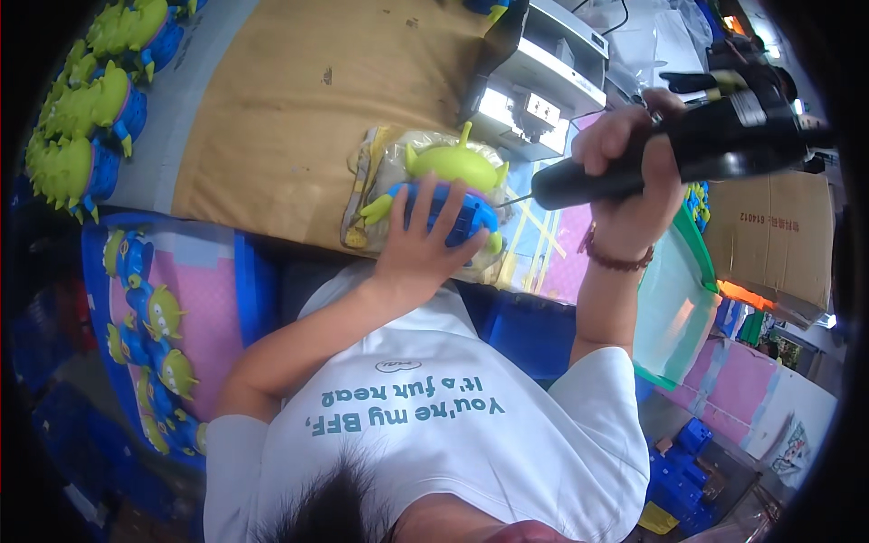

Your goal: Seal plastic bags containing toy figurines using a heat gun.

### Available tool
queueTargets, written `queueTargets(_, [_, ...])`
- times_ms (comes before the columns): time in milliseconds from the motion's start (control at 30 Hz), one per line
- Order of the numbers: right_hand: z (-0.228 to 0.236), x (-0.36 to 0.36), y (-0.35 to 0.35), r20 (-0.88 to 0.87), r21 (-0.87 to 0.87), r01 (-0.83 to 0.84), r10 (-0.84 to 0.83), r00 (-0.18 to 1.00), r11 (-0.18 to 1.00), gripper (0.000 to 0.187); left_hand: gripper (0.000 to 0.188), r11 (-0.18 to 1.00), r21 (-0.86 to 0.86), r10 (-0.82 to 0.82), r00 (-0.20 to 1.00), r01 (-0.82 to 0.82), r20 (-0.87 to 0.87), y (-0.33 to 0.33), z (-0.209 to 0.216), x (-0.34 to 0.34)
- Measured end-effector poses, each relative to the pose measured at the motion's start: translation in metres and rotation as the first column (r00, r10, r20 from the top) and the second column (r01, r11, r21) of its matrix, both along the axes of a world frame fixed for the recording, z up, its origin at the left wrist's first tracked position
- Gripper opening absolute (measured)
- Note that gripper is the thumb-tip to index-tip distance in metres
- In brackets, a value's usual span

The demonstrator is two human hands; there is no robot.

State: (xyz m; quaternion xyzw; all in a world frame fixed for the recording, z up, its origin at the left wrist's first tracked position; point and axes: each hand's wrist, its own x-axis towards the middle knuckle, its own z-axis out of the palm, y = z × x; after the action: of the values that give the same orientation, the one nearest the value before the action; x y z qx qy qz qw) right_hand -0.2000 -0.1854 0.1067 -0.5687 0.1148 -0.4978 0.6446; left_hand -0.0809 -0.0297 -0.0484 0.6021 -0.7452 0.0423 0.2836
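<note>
- Left hand (418, 253): laid on toy (454, 166), fingers spread over its blue body, not pinching.
- Right hand (644, 192): raised, fingers wrapped around black driver (724, 149); driver roughly level, pointing toward toy.
- Bit (518, 199): thin, sticks out of driver; tip at right side of toy's body, can't tell if touching.
- Toy: green head, blue body, on plastic-covered pad (362, 154) near the table edge; head points away from person, one antenna sticking up.
- Pad sits on brown sheet (272, 118) covering the table.
- Right of pad: yellow tape (546, 253) in crossing strips on the surface.
- Beyond pad, to the right: grey-and-white machine (566, 59).
- Far left of table: clustered green-and-blue figures (90, 113).
- Left, below table edge: blue bin (246, 290), pink-lined, more toys of the kind (163, 317) inside.
- Right: green-rimmed tray (699, 262), carton (769, 244) just beyond.
- Bracelet (620, 262) on right wrist; white shirt (434, 452) on person.
</note>
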Motion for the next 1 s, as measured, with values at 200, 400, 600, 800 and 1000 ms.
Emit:
queueTargets(200, [-0.011, 0.003, 0.015, 0.040, -0.119, -0.015, 0.019, 0.999, 0.993, 0.053, 0.039, 0.999, -0.043, -0.005, 0.998, 0.003, -0.055, -0.002, -0.001, -0.004])
queueTargets(400, [-0.043, 0.007, 0.024, -0.085, -0.205, -0.099, 0.083, 0.993, 0.974, 0.048, 0.036, 0.999, -0.039, -0.012, 0.996, 0.008, -0.089, -0.002, 0.003, -0.003])
queueTargets(600, [-0.071, 0.005, 0.022, -0.023, -0.258, -0.267, 0.270, 0.962, 0.928, 0.047, 0.033, 1.000, 0.007, -0.022, 0.998, 0.022, -0.061, -0.001, 0.001, -0.001])
queueTargets(800, [-0.064, 0.006, 0.018, -0.052, -0.290, -0.367, 0.369, 0.928, 0.884, 0.060, 0.032, 0.998, 0.051, -0.033, 0.997, 0.037, -0.065, 0.000, -0.001, -0.002])
queueTargets(1000, [-0.068, 0.005, 0.020, 0.003, -0.271, -0.324, 0.338, 0.941, 0.906, 0.055, 0.032, 0.999, 0.038, -0.023, 0.999, 0.025, -0.045, -0.001, 0.000, -0.002])
